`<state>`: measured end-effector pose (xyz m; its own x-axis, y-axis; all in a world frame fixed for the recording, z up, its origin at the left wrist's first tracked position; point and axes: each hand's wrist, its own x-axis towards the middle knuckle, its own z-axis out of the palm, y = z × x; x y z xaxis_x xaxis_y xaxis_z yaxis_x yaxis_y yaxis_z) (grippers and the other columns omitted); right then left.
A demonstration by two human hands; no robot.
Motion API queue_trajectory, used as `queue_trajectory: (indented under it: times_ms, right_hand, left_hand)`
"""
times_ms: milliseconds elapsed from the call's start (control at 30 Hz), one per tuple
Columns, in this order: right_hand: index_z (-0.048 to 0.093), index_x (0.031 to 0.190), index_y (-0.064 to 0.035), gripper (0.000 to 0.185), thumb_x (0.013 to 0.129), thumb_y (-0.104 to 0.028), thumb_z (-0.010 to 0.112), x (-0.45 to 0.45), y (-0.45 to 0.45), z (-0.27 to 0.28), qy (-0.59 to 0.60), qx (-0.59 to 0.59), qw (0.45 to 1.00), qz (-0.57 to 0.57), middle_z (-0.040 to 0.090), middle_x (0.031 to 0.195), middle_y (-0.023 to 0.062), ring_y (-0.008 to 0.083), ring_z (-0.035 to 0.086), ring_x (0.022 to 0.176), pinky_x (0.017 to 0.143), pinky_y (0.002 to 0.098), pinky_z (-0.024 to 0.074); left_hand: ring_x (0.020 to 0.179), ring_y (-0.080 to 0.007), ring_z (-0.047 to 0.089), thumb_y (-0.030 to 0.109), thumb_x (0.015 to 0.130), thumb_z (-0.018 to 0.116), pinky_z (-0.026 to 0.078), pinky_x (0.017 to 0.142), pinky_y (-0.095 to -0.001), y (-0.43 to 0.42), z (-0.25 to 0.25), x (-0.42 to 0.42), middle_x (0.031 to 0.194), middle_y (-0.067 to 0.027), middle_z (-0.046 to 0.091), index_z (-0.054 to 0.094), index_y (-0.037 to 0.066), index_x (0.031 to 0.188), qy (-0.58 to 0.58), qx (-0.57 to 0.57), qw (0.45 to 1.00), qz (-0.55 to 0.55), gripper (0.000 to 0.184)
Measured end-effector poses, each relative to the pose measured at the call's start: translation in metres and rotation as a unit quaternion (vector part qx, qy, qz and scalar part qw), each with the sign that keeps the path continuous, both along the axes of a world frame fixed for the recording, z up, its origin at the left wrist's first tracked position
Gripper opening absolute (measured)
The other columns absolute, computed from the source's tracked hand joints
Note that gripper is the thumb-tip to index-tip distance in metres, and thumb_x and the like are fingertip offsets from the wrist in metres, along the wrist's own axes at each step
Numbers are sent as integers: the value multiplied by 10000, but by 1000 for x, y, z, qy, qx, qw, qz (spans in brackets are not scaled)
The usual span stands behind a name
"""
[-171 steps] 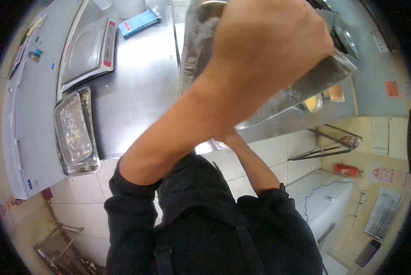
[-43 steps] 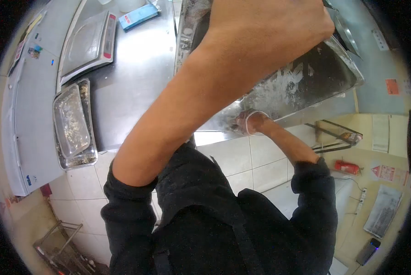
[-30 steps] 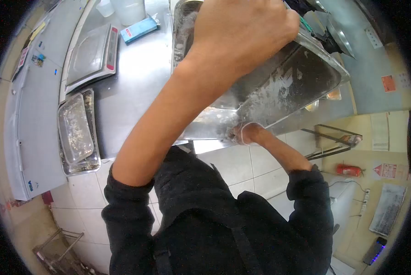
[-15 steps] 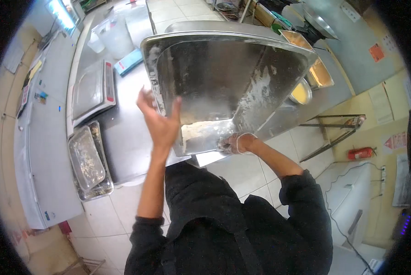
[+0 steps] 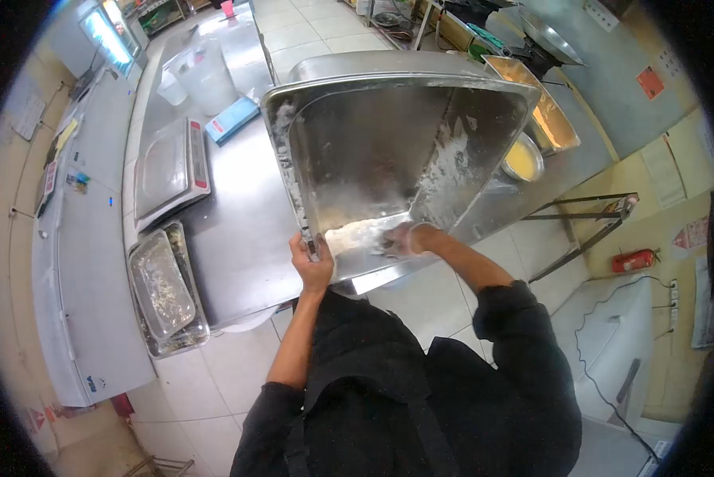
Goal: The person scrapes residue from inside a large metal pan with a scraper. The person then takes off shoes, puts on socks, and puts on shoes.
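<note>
A deep steel pan [image 5: 365, 143] is tipped toward me on the steel table, its inner walls dusted with white powder. Pale flour-like powder [image 5: 353, 236] lies along its lower side. My left hand [image 5: 313, 261] is closed around the pan's left rim, thumb on the inside. Inside the lower right of the pan is my right hand [image 5: 407, 238], in a clear glove, at the edge of the powder. Its fingertips are blurred and partly hidden, so whether they hold anything does not show.
A scale [image 5: 170, 171] and a blue box [image 5: 233, 119] stand to the left on the steel table [image 5: 241, 262]. Stacked trays [image 5: 164, 286] sit at its near left corner. A bowl of yellow liquid [image 5: 522, 161] and a lined rectangular tin [image 5: 554, 119] are at the right.
My left hand has come down from beside the pan and taken hold of its left rim. My right hand stays low in the pan, shifted slightly. The camera view has moved a little.
</note>
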<state>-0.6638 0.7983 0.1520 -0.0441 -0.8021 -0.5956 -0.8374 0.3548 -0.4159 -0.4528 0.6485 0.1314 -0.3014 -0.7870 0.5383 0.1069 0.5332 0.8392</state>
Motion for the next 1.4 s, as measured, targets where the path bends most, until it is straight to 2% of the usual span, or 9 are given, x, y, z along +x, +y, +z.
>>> queue_trajectory:
  times_ms: [133, 233, 267, 433, 500, 567, 1100, 1267, 1400]
  right_hand:
    - [576, 1287, -171, 511, 914, -519, 595, 36, -33, -51, 55, -103, 990, 77, 658, 1216, 109, 319, 631, 1086, 955, 412, 488]
    - [566, 1305, -157, 467, 934, -441, 585, 22, -26, 8, 31, 30, 998, 54, 619, 1283, 119, 316, 609, 1127, 990, 407, 472]
    - [553, 1316, -163, 464, 932, -422, 577, 14, -23, 20, 33, 64, 996, 52, 620, 1277, 126, 324, 607, 1128, 991, 415, 470]
    - [493, 1375, -198, 474, 922, -331, 537, -3, -11, -9, 28, 25, 995, 95, 626, 1251, 163, 367, 597, 1134, 993, 455, 463]
    - [476, 1379, -180, 503, 892, -237, 586, 0, -26, -6, 37, 111, 988, 103, 618, 1240, 187, 354, 595, 1134, 975, 452, 478]
    - [468, 1427, -123, 543, 960, -385, 563, 6, -27, 11, 12, 95, 988, 123, 562, 1349, 177, 334, 579, 1165, 1018, 389, 460]
    - [356, 1506, -187, 746, 906, -578, 563, 14, -13, -1, 10, 68, 997, 46, 472, 1453, 170, 371, 497, 1272, 1115, 413, 360]
    - [178, 1561, -157, 868, 795, -77, 577, 13, 21, 28, -98, 136, 985, -38, 439, 1443, 275, 381, 513, 1269, 1042, 402, 422]
    - [197, 1557, -150, 799, 824, -6, 481, 9, 52, 11, 66, 11, 997, 31, 430, 1452, 264, 391, 492, 1288, 1057, 415, 410]
  left_hand:
    - [472, -140, 500, 32, 888, 665, 384, 453, -276, -6, -7, 3, 595, -69, 510, 508, -20, 1128, -52, -45, 998, 10, 292]
    - [453, -162, 517, 41, 887, 666, 396, 451, -286, -2, -4, 2, 594, -91, 528, 536, -19, 1156, -20, -24, 999, -2, 304]
    - [640, -166, 635, 67, 912, 644, 476, 565, -312, 1, 0, 8, 735, -118, 656, 569, -50, 941, -82, 75, 994, -21, 142]
    - [597, -182, 633, 60, 908, 657, 468, 537, -312, 1, 9, 3, 691, -122, 637, 564, -44, 911, -52, 0, 999, 3, 140]
    - [610, -226, 651, -35, 828, 649, 504, 571, -306, 1, 0, 5, 882, -161, 686, 556, 10, 1272, -38, -16, 999, -23, 456]
    - [635, -231, 664, -46, 819, 644, 512, 589, -305, 3, -7, 10, 929, -168, 693, 558, 11, 1271, -42, 0, 998, -38, 463]
    - [580, -207, 629, -94, 768, 624, 486, 540, -309, 8, -8, 4, 941, -159, 702, 570, 12, 1294, -35, -9, 999, -41, 540]
    - [595, -207, 642, -99, 765, 627, 496, 555, -309, 12, -7, 12, 962, -164, 707, 561, 15, 1303, -100, 35, 993, -52, 554]
    - [643, -219, 674, -111, 763, 627, 511, 581, -300, 12, -9, 10, 1039, -184, 703, 553, 12, 1310, -82, 16, 995, -49, 566]
